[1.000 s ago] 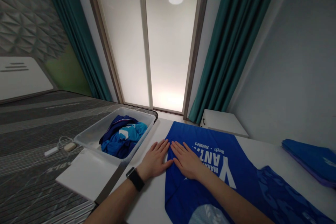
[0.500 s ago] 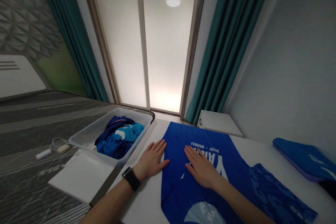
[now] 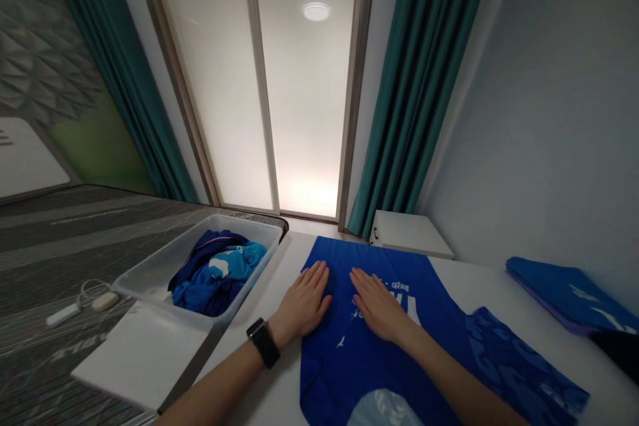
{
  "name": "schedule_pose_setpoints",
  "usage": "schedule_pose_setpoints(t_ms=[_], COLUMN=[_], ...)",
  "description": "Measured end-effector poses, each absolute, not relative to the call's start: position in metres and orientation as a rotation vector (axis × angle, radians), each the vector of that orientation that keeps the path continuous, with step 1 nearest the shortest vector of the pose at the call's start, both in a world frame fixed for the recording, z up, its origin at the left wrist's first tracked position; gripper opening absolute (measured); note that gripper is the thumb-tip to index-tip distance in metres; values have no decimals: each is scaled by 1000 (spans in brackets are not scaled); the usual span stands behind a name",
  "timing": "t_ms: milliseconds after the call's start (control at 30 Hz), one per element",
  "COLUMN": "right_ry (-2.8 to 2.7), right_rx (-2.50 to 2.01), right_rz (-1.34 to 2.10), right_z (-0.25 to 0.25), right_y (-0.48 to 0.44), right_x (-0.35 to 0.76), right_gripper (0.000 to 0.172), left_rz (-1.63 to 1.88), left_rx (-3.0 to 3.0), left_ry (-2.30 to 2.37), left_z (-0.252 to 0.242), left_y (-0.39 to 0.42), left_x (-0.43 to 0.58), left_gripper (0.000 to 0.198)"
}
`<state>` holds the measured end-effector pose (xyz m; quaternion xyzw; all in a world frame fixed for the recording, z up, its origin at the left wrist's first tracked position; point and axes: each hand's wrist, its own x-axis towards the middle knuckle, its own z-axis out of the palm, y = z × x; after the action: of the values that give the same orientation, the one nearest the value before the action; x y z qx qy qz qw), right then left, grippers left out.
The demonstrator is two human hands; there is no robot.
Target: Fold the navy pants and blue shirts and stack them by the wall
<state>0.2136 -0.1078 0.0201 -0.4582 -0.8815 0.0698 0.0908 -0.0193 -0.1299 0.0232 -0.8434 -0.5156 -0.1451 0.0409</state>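
Note:
A blue shirt [image 3: 344, 373] with white lettering and a patterned sleeve lies spread on the white table [image 3: 269, 379]. My left hand [image 3: 304, 299] rests flat on the shirt's left edge, fingers stretched out; a dark watch [image 3: 263, 342] is on that wrist. Flat on the shirt's printed part lies my right hand [image 3: 382, 306], its fingers extended and covering some of the letters. Neither hand grips the cloth. The shirt's lower end runs out of view at the bottom.
Left of the table, a clear plastic bin [image 3: 150, 273] holds crumpled blue clothes [image 3: 214, 276]. A folded blue stack [image 3: 569, 289] lies at the right. Behind stands a white cabinet [image 3: 412, 233]. A white adapter with a cable [image 3: 64, 314] lies at far left.
My left hand has slid right, from the shirt's edge further onto the cloth. My right hand has shifted slightly over the lettering. The camera view has turned a little.

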Motion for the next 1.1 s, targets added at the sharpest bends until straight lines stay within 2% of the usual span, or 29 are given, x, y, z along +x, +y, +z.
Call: schedule_pose_setpoints(t_ms=[400,667,867,1100], right_ry=[-2682,-2713,-2715,-2717], right_rx=[-1252,-1278,-1280,-1308], right_rz=[161,173,182,213], right_z=[4,7,7,8], right_y=[-115,-116,-116,-116], right_x=[188,188,190,188], right_gripper=[59,60,62,63], left_rz=[-319,-272,-233,-201], left_rx=[-2638,-2805,-2923,-2949], left_ry=[-1584,-1484,-1457,-1458], left_z=[9,16,27,33], left_y=[-130,-190,-222,-226], left_x=[-7,-32,-51,-52], left_gripper=[59,68,89,88])
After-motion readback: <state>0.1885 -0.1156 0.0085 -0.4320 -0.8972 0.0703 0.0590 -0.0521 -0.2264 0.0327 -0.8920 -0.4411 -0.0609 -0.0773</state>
